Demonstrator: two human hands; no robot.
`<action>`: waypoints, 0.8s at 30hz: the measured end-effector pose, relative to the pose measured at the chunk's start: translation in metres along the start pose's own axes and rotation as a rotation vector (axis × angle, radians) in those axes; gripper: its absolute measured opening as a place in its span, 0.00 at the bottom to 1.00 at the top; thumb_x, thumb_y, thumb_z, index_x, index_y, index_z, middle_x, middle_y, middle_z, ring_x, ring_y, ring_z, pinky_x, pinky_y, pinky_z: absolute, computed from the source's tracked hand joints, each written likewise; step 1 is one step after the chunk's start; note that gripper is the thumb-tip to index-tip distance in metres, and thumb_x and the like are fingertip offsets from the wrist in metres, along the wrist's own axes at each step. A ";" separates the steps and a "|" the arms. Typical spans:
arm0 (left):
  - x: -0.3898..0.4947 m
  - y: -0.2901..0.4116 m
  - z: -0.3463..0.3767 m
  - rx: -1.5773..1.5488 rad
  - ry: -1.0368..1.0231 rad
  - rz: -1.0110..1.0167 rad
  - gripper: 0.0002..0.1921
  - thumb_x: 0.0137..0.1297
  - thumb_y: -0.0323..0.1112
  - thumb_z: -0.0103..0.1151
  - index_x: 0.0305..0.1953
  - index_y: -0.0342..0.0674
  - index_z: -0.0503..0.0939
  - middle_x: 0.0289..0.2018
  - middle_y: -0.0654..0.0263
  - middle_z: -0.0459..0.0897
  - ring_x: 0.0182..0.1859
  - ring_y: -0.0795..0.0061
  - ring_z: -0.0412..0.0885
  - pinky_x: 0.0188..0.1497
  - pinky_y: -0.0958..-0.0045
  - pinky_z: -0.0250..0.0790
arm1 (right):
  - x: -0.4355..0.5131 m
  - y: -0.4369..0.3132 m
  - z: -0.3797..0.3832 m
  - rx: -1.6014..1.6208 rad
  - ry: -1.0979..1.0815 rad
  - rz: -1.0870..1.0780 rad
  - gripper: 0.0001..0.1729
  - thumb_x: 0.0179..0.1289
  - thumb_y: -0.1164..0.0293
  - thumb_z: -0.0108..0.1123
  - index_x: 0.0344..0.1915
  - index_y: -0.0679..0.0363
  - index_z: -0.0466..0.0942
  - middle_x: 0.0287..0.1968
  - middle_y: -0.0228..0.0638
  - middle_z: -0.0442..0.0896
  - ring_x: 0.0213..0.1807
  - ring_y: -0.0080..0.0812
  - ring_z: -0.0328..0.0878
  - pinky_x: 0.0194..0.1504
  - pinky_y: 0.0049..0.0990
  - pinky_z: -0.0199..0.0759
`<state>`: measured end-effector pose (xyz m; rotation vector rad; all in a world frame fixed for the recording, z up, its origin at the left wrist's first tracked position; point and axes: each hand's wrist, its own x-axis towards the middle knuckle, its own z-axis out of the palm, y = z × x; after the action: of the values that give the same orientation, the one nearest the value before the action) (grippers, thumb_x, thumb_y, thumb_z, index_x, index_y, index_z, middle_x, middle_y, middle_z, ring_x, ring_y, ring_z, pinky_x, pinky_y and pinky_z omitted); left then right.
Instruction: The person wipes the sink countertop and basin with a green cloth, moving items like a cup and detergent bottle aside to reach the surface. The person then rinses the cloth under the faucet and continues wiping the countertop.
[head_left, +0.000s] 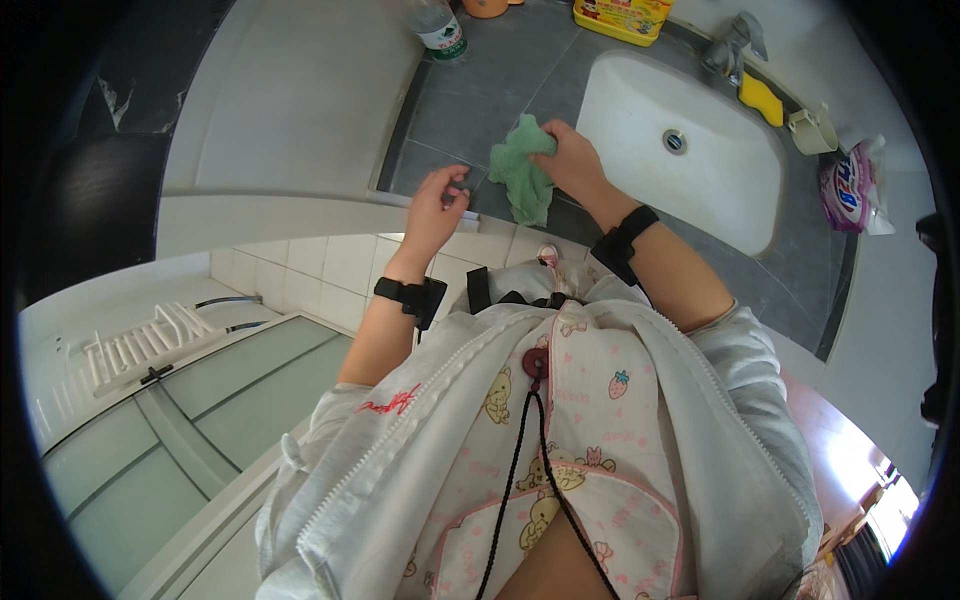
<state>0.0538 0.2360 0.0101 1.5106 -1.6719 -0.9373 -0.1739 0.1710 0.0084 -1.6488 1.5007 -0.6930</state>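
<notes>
A crumpled green cloth (521, 169) hangs from my right hand (574, 161), whose thumb and fingers pinch its right side. Its lower end drapes near the front edge of the dark grey tiled counter (510, 82). To the left of the cloth, my left hand (439, 202) is held with fingers slightly curled and apart, with nothing in it. It is over the counter's front left corner and does not touch the cloth. The white sink basin (637, 97) lies just right of my right hand, its drain visible.
A chrome faucet (731, 49), a yellow sponge (761, 99), a pale cup (814, 131) and a purple-white bag (855, 187) line the sink's far and right sides. At the back stand a plastic bottle (442, 34) and a yellow container (624, 19). A white appliance or cabinet top (292, 112) adjoins the counter.
</notes>
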 end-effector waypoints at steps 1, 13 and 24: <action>0.001 0.002 0.002 -0.016 -0.021 0.010 0.17 0.55 0.24 0.56 0.48 0.41 0.75 0.40 0.66 0.77 0.36 0.77 0.74 0.36 0.79 0.68 | 0.000 0.001 0.003 -0.010 0.006 -0.007 0.18 0.51 0.70 0.65 0.42 0.60 0.73 0.39 0.42 0.80 0.41 0.42 0.78 0.42 0.32 0.70; 0.011 0.022 0.026 0.007 -0.189 0.058 0.18 0.56 0.27 0.56 0.50 0.40 0.74 0.47 0.60 0.75 0.43 0.65 0.76 0.43 0.70 0.70 | -0.018 0.020 -0.013 0.207 -0.115 -0.128 0.29 0.52 0.67 0.67 0.52 0.61 0.66 0.46 0.39 0.76 0.44 0.33 0.74 0.46 0.28 0.69; 0.026 0.031 0.054 0.041 -0.137 -0.018 0.22 0.56 0.30 0.58 0.53 0.41 0.69 0.44 0.56 0.79 0.46 0.59 0.78 0.45 0.66 0.71 | -0.084 0.115 -0.141 0.205 0.159 0.127 0.19 0.56 0.66 0.64 0.45 0.62 0.73 0.37 0.31 0.77 0.38 0.22 0.72 0.40 0.22 0.68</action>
<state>-0.0100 0.2158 0.0102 1.5210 -1.7863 -1.0424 -0.3659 0.2284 -0.0011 -1.3595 1.5731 -0.8934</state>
